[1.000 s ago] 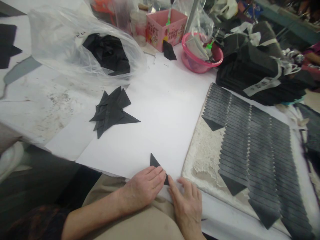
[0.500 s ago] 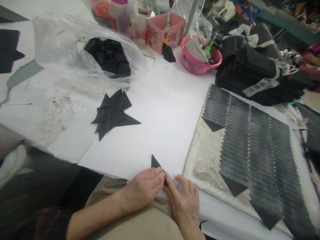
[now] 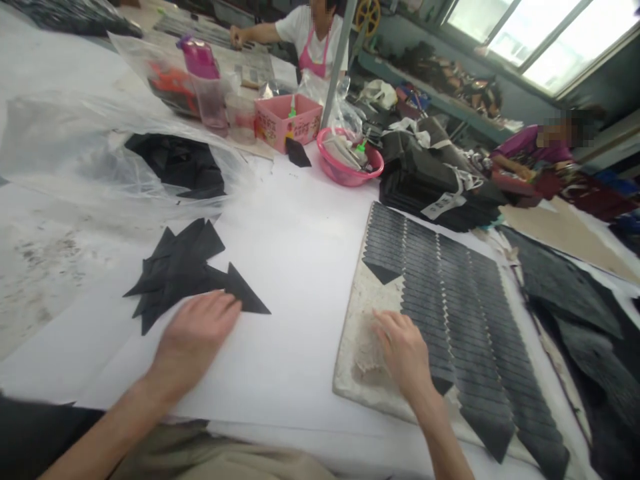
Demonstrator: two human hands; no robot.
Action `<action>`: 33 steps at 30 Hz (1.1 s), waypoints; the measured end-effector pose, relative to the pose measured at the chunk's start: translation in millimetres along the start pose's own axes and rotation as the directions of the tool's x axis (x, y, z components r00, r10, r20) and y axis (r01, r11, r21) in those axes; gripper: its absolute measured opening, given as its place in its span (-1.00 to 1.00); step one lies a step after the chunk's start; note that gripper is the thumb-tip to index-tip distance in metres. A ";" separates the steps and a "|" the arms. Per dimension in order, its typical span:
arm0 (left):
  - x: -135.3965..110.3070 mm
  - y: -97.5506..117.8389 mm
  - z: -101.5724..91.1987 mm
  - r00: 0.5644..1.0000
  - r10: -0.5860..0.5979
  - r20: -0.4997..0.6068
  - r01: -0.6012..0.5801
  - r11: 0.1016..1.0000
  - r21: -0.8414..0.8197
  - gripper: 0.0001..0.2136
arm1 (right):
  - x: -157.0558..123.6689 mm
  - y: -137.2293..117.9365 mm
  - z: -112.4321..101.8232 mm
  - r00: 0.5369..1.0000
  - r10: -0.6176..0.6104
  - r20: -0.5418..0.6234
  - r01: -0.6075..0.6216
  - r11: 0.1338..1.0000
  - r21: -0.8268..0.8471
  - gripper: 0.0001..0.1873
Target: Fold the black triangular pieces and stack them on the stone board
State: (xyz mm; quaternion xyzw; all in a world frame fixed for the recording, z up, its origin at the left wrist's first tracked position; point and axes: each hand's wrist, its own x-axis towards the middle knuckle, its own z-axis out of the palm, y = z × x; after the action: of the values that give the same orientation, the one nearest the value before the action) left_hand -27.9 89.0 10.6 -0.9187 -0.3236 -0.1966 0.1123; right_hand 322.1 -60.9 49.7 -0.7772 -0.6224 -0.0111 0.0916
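My left hand is at the right side of a loose pile of black folded pieces. Its fingers are closed on a black triangular piece, whose pointed corners stick out past the fingertips. My right hand hovers over or rests on the bare part of a pale board, its fingers bent and a little apart, nothing visible in them. Overlapping rows of black triangular pieces cover the rest of that board. Just above the right fingers lies the lowest triangle of the leftmost row.
A clear plastic bag of black pieces lies at left. Behind are a pink box, a pink basin and a purple-lidded bottle. Bundled black stacks stand beyond the board. Two co-workers sit farther back.
My hands have parted from the black triangle between them. The left has gone left to the pile with a triangle, the right has moved over the board. The view has tilted up.
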 end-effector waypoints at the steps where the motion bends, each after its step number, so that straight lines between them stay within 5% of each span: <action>1: 1.2 -14.8 -1.9 0.993 -0.113 -0.042 0.116 0.991 0.068 -0.77 | 20.3 12.0 -1.1 1.000 0.024 -0.002 -0.024 1.000 -0.017 -0.72; 4: -3.6 -28.8 -6.5 0.954 -0.281 -0.104 0.290 0.954 0.077 -0.86 | 71.2 43.1 1.6 0.995 0.098 -0.025 -0.099 0.994 -0.053 -0.67; 11: -24.5 33.8 6.9 0.997 -0.074 -0.016 0.071 0.988 -0.140 -0.79 | 126.0 71.7 16.8 0.982 0.167 0.089 -0.158 0.982 -0.101 -0.67; 16: -20.4 34.5 8.6 0.993 -0.119 0.013 0.120 0.981 -0.153 -0.82 | 148.0 83.5 9.4 0.967 0.150 0.206 -0.140 0.988 -0.065 -0.75; 26: -17.1 35.3 4.8 0.994 -0.106 0.024 0.108 0.986 -0.125 -0.82 | 144.1 74.0 11.6 0.961 0.224 0.163 -0.242 0.965 0.099 -0.54; 33: -14.9 37.0 2.7 0.991 -0.130 0.040 0.134 0.982 -0.134 -0.83 | 125.0 46.9 -11.2 0.964 0.245 0.099 -0.263 0.926 0.269 -0.75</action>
State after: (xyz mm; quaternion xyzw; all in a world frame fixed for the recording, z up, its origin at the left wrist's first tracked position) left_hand -14.1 53.4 -1.2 -0.9038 -0.3711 -0.2109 0.0307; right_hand 396.8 48.3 71.1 -0.8304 -0.5144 0.1139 0.1815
